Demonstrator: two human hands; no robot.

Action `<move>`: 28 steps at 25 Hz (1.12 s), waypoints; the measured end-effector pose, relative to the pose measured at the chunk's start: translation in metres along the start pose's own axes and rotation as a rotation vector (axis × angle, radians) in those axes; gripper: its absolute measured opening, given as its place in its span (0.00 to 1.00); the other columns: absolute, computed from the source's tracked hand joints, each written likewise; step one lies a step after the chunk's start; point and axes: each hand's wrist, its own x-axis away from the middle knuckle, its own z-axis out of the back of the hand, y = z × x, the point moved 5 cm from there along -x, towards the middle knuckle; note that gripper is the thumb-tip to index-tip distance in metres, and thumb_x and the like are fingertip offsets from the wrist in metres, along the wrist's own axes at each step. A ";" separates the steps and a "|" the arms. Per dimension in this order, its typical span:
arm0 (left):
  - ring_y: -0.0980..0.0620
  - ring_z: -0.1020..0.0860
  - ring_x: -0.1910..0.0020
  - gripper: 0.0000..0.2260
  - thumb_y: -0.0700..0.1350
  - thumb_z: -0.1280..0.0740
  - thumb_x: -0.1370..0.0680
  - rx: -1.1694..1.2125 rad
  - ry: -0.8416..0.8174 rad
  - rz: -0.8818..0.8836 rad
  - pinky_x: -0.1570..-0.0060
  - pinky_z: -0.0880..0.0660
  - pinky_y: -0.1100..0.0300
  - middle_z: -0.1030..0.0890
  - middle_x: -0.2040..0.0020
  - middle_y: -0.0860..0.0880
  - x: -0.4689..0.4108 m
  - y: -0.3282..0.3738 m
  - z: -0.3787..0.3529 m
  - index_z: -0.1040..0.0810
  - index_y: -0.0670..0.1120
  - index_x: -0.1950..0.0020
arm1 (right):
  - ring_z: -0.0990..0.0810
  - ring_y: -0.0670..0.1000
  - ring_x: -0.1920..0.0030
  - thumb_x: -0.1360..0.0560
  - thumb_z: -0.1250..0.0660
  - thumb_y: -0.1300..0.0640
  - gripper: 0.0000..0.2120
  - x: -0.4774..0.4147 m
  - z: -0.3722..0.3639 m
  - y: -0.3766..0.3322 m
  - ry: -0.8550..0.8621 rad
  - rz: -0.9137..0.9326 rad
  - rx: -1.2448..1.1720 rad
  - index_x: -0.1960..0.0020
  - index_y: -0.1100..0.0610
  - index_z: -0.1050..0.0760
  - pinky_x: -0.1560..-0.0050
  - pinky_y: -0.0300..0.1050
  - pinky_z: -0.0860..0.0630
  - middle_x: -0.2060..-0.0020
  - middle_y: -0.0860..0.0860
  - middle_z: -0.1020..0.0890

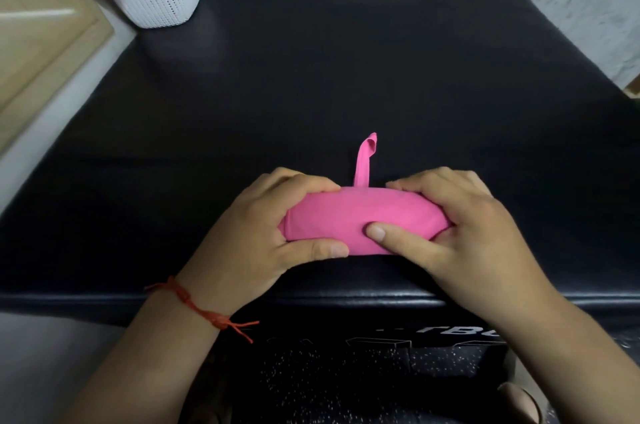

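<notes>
A pink cloth roll (360, 219) is being gripped at both ends by the left hand (263, 233) and right hand (460, 229) on the black table (346, 77). If loosened, it could probably unroll at the protruding strap (365, 160).

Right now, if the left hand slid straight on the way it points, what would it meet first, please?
Probably the right hand: the left hand grips the pink cloth roll, pointing rightward along it, and the right thumb presses the roll just ahead, though depth is unclear.
</notes>
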 end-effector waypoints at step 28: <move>0.60 0.20 0.46 0.31 0.66 0.26 0.30 -0.193 -0.112 -0.061 0.41 0.24 0.54 0.19 0.44 0.62 -0.002 0.042 -0.006 0.27 0.60 0.30 | 0.21 0.46 0.34 0.38 0.14 0.45 0.43 0.000 0.013 -0.013 -0.166 0.035 -0.315 0.27 0.38 0.30 0.40 0.33 0.24 0.33 0.39 0.23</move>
